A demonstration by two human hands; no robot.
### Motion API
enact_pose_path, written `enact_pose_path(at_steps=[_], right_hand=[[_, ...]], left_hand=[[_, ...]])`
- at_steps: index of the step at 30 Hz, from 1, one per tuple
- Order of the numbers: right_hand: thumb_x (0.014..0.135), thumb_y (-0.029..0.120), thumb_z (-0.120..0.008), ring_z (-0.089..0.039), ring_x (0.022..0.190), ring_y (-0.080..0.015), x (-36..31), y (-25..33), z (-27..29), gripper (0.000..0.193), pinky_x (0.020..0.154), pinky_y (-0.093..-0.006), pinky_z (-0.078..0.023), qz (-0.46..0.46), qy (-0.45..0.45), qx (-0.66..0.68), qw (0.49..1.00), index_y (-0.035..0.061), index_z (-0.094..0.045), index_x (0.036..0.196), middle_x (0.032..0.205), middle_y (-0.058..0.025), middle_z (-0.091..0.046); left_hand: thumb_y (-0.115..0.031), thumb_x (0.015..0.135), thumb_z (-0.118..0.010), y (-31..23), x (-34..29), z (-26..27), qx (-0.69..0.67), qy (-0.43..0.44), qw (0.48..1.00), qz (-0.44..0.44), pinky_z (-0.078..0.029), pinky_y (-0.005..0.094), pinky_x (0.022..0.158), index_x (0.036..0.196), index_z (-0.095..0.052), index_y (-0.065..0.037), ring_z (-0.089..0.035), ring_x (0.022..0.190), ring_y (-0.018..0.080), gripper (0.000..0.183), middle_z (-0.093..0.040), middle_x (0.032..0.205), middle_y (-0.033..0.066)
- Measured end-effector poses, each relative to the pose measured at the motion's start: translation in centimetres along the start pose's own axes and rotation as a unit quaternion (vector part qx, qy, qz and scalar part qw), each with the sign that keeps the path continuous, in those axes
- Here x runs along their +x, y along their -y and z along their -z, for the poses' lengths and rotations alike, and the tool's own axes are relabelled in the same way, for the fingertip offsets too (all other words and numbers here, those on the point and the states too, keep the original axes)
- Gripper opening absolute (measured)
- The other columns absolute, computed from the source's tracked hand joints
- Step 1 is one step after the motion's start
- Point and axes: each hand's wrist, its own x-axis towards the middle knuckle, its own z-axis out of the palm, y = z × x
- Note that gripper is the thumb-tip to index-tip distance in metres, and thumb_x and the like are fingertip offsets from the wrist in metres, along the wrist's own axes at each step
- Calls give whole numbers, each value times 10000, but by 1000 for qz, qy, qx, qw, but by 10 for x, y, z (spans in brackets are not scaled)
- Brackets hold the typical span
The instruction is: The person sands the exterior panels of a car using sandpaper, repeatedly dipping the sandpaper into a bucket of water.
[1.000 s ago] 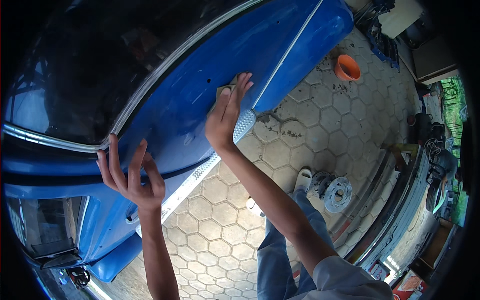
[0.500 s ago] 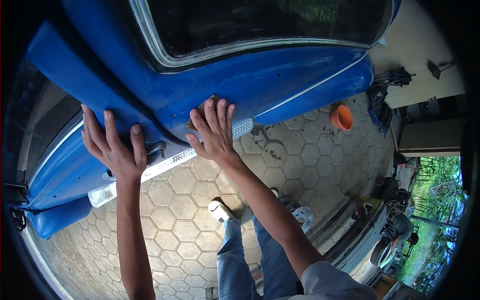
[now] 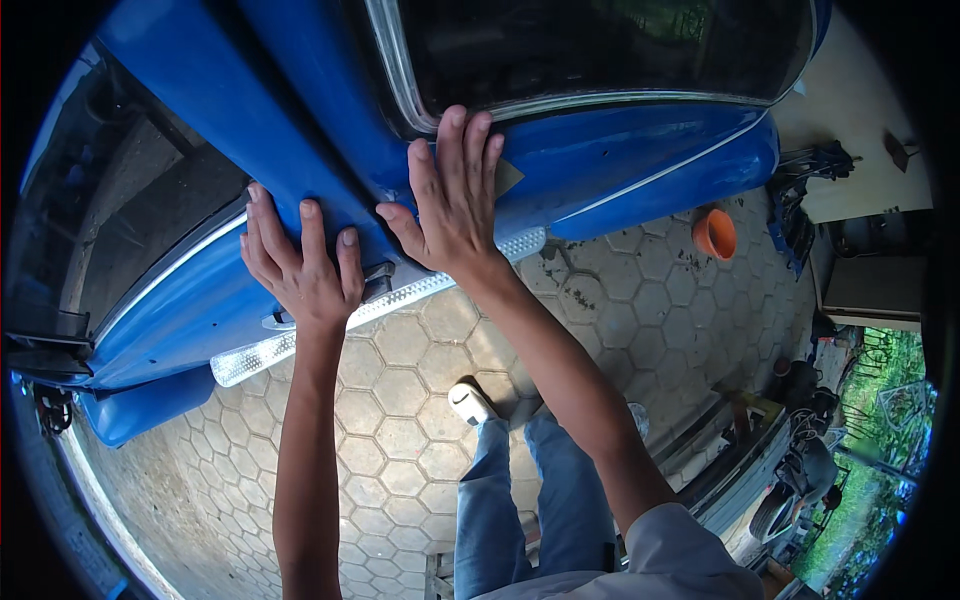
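My right hand lies flat on the blue car body, just below the corner of the dark side window. Under its fingers it presses a small tan sheet that looks like sandpaper; one corner sticks out on the right, the rest is hidden. My left hand rests on the blue panel beside the open door gap, fingers spread and nothing in them. Close to its thumb side is a dark door handle or latch piece.
A perforated silvery running board runs below the body. An orange bucket stands on the hexagonal paving. Farther right are stacked boards, a tyre and a crouching person.
My right hand has slid up the panel with the tan sheet, toward the window corner. My left hand keeps its place on the body. The whole view has shifted a little.
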Motion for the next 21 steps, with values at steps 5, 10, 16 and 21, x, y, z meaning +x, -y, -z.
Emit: enact_pose_path(at_steps=[5, 10, 16, 21], right_hand=[[941, 528, -525, -15, 1498, -465, -71, -7, 18, 820, 1174, -620, -53, -30, 28, 2, 999, 181, -170, 1593, 1630, -236, -87], [905, 543, -569, 6, 1507, -437, -76, 4, 22, 795, 1182, -609, -56, -87, 119, -26, 989, 282, -237, 1579, 1645, -193, -63], [934, 544, -525, 33, 1496, -467, -61, -4, 25, 679, 1154, -653, 11, -36, 132, -59, 989, 324, -329, 1546, 1642, -200, -73], [925, 660, -446, 29, 1498, -459, -25, 20, 18, 722, 1155, -650, 36, -93, 137, -32, 986, 335, -300, 1553, 1651, -175, -30]], left_hand=[[-412, 1009, -443, 1, 4, -6, -14, -25, 1000, 13, -205, 510, 1104, 1489, -397, -151, -332, 1396, 393, 549, -338, 1520, 292], [-473, 1045, -357, 5, 17, -5, 9, -55, 998, -10, -255, 515, 1078, 1509, -359, -113, -343, 1379, 420, 588, -326, 1509, 313], [-454, 1032, -424, 4, 13, -9, 7, -52, 998, -14, -274, 512, 1079, 1507, -365, -107, -364, 1364, 418, 591, -336, 1509, 300], [-398, 1005, -508, 8, 14, -4, -4, -55, 998, -2, -284, 501, 1077, 1467, -437, -136, -389, 1359, 403, 536, -371, 1503, 275]])
